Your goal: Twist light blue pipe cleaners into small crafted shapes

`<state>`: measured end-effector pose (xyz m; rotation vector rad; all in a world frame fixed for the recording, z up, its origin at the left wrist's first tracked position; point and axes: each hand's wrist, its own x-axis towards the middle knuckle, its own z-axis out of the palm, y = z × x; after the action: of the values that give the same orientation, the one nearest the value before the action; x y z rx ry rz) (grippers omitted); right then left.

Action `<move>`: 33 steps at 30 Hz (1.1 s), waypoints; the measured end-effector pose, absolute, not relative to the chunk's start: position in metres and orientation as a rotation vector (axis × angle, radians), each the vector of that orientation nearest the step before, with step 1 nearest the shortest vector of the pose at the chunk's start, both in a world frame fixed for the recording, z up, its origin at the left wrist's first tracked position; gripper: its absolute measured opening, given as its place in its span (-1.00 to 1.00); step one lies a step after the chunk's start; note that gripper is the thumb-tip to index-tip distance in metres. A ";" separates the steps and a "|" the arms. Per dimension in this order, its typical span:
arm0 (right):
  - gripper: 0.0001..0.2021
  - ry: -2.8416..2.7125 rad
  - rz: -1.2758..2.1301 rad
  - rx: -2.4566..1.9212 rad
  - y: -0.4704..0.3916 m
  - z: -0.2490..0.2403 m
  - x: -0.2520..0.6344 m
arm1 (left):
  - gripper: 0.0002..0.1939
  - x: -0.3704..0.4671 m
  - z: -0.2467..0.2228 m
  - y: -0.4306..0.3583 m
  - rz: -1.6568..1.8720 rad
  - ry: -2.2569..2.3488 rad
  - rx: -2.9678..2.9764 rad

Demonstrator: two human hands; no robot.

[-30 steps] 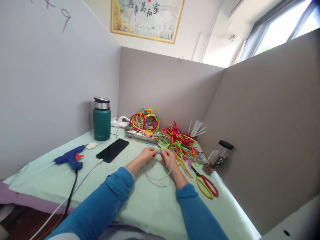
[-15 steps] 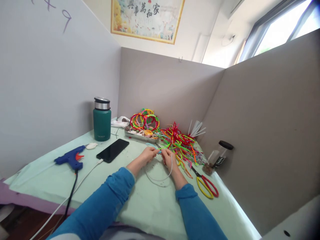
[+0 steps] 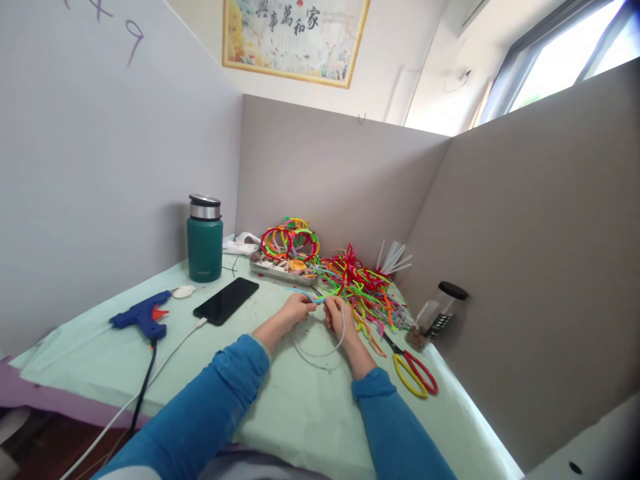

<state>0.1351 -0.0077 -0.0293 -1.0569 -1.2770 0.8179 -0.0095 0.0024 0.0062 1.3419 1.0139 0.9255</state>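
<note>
Light-blue fuzzy stem (image 3: 321,301) is stretching between the person's hands over the middle of the table (image 3: 300,413), its free end poking out past the left fingers. The left hand (image 3: 295,309) is pinching it, and the right hand (image 3: 340,318) is closing its fingertips on it too, just beside. A thin white band (image 3: 343,333) is curving down from the right hand in a loop; I can't tell exactly how the two are joining.

Beyond the hands, a metal tray (image 3: 283,273) is holding small pieces, with colourful fuzzy rings (image 3: 276,243) heaping over it. A tangled pile of bright stems (image 3: 357,280) is lying to its right. Scissors (image 3: 410,365) are resting open on the right, near a clear jar (image 3: 434,317). Leftward, a black phone (image 3: 226,301) is lying between the hands and a blue glue gun (image 3: 143,316), and a green bottle (image 3: 205,243) is standing upright behind.
</note>
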 end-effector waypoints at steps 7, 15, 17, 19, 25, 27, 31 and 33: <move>-0.70 -1.326 0.825 -0.962 -0.010 -0.027 0.134 | -0.76 -0.011 0.010 0.001 0.856 1.100 1.389; -0.73 -1.348 0.808 -0.969 -0.011 -0.025 0.135 | -0.77 -0.012 0.011 0.000 0.841 1.072 1.426; -0.72 -1.347 0.797 -0.980 -0.011 -0.026 0.136 | -0.77 -0.012 0.010 0.000 0.826 1.087 1.423; -0.71 -1.335 0.800 -0.985 -0.011 -0.026 0.136 | -0.77 -0.012 0.009 0.001 0.809 1.101 1.423; -0.64 -1.319 0.850 -0.974 -0.012 -0.026 0.137 | -0.77 -0.012 0.008 0.003 0.804 1.066 1.379; -0.63 -1.309 0.877 -0.964 -0.012 -0.026 0.137 | -0.78 -0.012 0.008 0.003 0.796 1.058 1.352; -0.67 -1.242 0.899 -0.935 -0.011 -0.027 0.138 | -0.78 -0.013 0.007 0.005 0.788 1.044 1.356; -0.68 -1.211 0.905 -0.921 -0.010 -0.027 0.138 | -0.76 -0.013 0.006 0.005 0.807 1.043 1.368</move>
<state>0.1380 -0.0102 -0.0268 -0.9211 -1.2106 0.9050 -0.0128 0.0046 0.0063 1.3684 1.0426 0.8066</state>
